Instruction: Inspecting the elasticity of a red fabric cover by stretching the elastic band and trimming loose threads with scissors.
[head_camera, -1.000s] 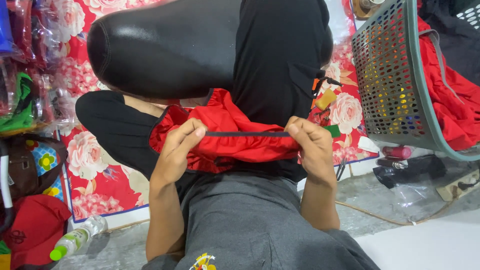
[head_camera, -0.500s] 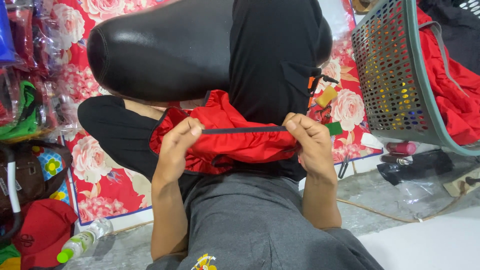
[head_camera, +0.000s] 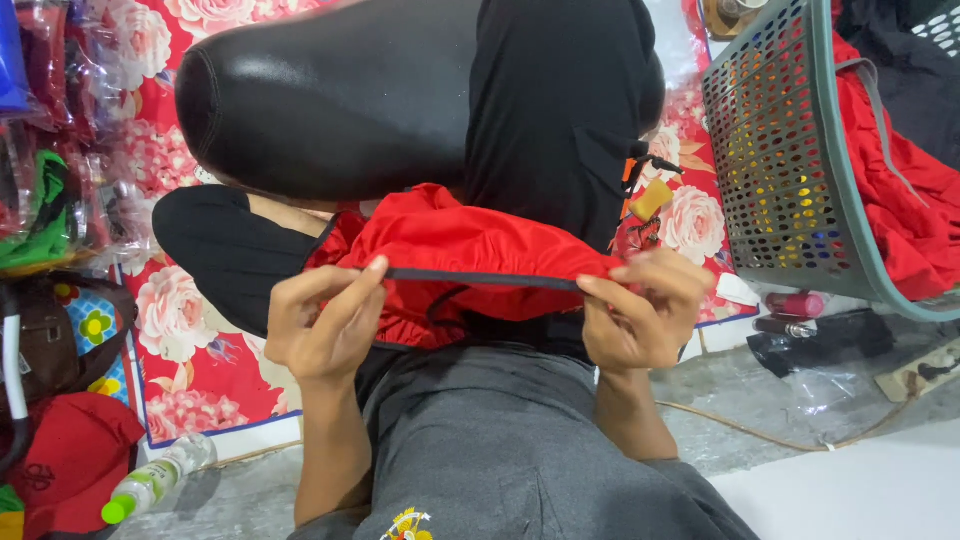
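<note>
My left hand (head_camera: 325, 325) and right hand (head_camera: 640, 310) pinch shut on the red garment's (head_camera: 470, 240) dark trim (head_camera: 480, 277), stretched taut between them; the cloth looks light, soft and limp, best gripped along that hem.

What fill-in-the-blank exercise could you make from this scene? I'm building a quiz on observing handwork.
1. Both hands, left hand and right hand, pinch a ____ garment with a dark band along its edge.
2. The band is stretched taut ____ the two hands.
3. To the person's right stands a perforated plastic ____ holding more red cloth.
4. A bottle with a ____ cap lies on the floor at lower left.

Missing words: red; between; basket; green
</note>
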